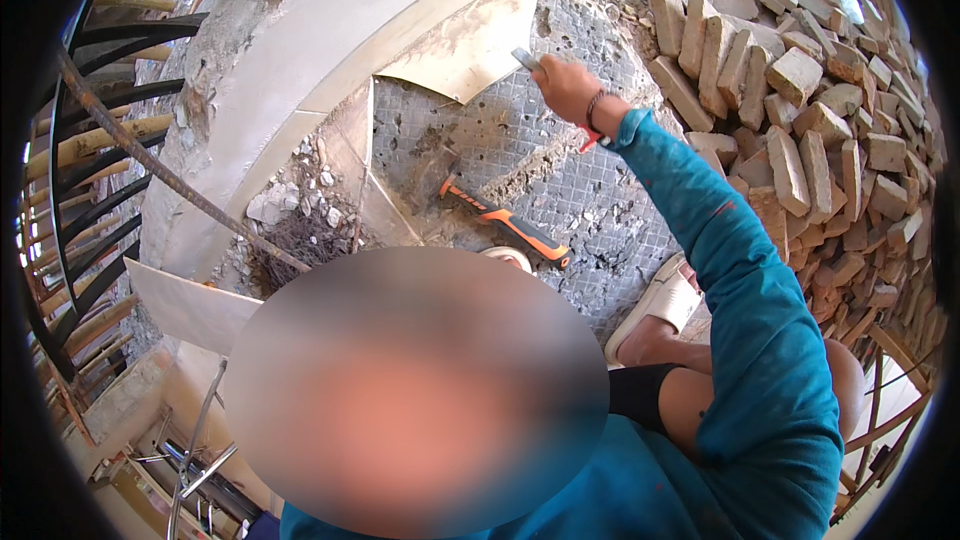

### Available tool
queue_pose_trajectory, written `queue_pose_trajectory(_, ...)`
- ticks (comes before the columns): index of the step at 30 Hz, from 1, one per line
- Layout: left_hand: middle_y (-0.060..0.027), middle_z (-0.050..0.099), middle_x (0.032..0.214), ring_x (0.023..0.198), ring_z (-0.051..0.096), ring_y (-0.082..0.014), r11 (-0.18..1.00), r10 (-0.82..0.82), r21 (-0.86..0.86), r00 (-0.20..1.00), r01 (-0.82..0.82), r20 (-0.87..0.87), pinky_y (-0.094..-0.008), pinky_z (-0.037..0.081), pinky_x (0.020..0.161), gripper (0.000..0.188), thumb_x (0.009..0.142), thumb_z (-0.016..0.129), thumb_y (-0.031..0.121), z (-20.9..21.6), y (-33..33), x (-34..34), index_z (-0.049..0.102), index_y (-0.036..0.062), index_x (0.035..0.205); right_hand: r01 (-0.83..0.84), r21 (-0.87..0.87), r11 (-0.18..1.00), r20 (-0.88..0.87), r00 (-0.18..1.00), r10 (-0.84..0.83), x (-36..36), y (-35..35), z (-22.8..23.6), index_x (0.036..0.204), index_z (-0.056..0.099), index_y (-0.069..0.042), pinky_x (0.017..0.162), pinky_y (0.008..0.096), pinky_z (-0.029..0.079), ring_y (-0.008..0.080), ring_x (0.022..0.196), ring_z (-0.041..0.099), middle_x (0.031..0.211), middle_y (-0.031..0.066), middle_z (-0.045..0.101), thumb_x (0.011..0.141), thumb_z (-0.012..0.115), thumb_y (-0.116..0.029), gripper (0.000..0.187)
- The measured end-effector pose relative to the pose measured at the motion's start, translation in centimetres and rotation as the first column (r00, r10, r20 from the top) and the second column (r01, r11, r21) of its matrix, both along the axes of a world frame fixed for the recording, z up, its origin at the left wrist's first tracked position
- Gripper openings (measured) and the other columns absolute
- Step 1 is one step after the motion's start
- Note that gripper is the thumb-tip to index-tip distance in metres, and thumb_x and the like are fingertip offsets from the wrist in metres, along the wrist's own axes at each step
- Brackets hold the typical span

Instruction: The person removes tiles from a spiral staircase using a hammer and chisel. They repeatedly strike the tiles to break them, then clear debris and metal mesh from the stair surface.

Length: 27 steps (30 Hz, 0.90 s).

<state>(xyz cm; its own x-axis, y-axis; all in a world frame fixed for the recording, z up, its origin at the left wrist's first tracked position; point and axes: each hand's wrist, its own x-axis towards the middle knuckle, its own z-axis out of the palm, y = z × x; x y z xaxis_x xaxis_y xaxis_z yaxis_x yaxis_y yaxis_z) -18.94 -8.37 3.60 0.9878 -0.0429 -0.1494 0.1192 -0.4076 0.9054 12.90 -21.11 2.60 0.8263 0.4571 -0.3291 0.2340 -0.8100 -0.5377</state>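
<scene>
My right hand [570,90] is closed around a chisel-like tool [523,59], its flat grey metal end poking out past the fingers. A small red piece [590,137] shows under the wrist; I cannot tell if it belongs to the tool. Just beyond the fist lies a cream floor tile [470,40] with a jagged broken edge. Below it, the grey floor bed [600,200] carries a grid pattern and chipped mortar. An orange and black hammer [515,225] rests there, away from the hand. My left hand does not show.
A big heap of bricks [790,160] fills the right side. Rubble [300,190] and a rusty rod [180,175] lie at left, beside a curved tiled ledge [330,40] and black metal bars [110,130]. My sandalled foot [655,310] stands near the hammer.
</scene>
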Motion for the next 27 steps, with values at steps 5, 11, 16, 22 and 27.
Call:
queue_pose_trajectory(5, -0.0057, 0.058, 0.062, 0.052, 0.058, -0.0158, 0.999, -0.013, 0.03, 1.0, 0.013, -0.002, -0.0294, 0.045, 0.05, 0.02, 0.084, 0.074, 0.014, 0.0, 0.0, 0.0, 0.059, 0.0056, 0.073, -0.042, -0.088, 0.995, -0.109, 0.993, 0.033, -2.1, -0.2, -0.9, 0.109, 0.055, 0.001, 0.081, 0.0542, 0.051, 0.0484, 0.095, 0.064, 0.099, 0.0307, 0.066, 0.1, 0.049, -0.029, 0.032)
queue_pose_trajectory(11, -0.006, 0.058, 0.062, 0.052, 0.058, -0.017, 0.998, -0.044, 0.053, 0.999, 0.043, 0.014, -0.0307, 0.045, 0.05, 0.02, 0.084, 0.074, 0.015, 0.0, 0.3, 0.3, 0.059, 0.006, 0.073, -0.112, -0.117, 0.987, -0.109, 0.989, 0.099, -2.6, 0.6, -0.6, 0.108, 0.056, 0.002, 0.08, 0.0526, 0.052, 0.0473, 0.093, 0.065, 0.099, 0.0299, 0.066, 0.099, 0.049, -0.025, 0.03)
queue_pose_trajectory(16, -0.006, 0.059, 0.063, 0.053, 0.058, -0.0181, 0.998, -0.037, 0.041, 0.999, 0.038, -0.023, -0.0312, 0.045, 0.051, 0.02, 0.084, 0.074, 0.015, 0.1, 0.2, 0.4, 0.059, 0.0066, 0.073, -0.096, -0.075, 0.993, -0.104, 0.991, 0.088, -1.8, 1.0, 1.3, 0.105, 0.059, 0.001, 0.079, 0.0507, 0.052, 0.0445, 0.092, 0.066, 0.096, 0.0273, 0.067, 0.097, 0.05, -0.02, 0.025)
queue_pose_trajectory(22, -0.0059, 0.059, 0.062, 0.053, 0.058, -0.0183, 0.998, -0.041, 0.035, 0.998, 0.043, -0.04, -0.0316, 0.045, 0.05, 0.02, 0.084, 0.074, 0.015, 0.3, 0.3, 0.5, 0.059, 0.0068, 0.074, 0.027, 0.055, 0.998, -0.019, 0.999, -0.026, -2.1, 1.7, 1.6, 0.111, 0.05, -0.001, 0.076, 0.0554, 0.05, 0.0481, 0.085, 0.065, 0.086, 0.0306, 0.066, 0.101, 0.046, -0.027, 0.028)
queue_pose_trajectory(27, -0.0061, 0.057, 0.06, 0.051, 0.056, -0.0179, 0.997, -0.049, 0.051, 0.999, 0.049, -0.012, -0.0318, 0.044, 0.049, 0.021, 0.084, 0.074, 0.016, 0.4, 0.3, 0.5, 0.059, 0.0066, 0.073, 0.002, -0.003, 1.0, -0.06, 0.998, -0.002, -2.0, 1.8, 0.0, 0.11, 0.049, 0.001, 0.077, 0.056, 0.05, 0.0487, 0.087, 0.065, 0.089, 0.0314, 0.066, 0.101, 0.046, -0.026, 0.029)
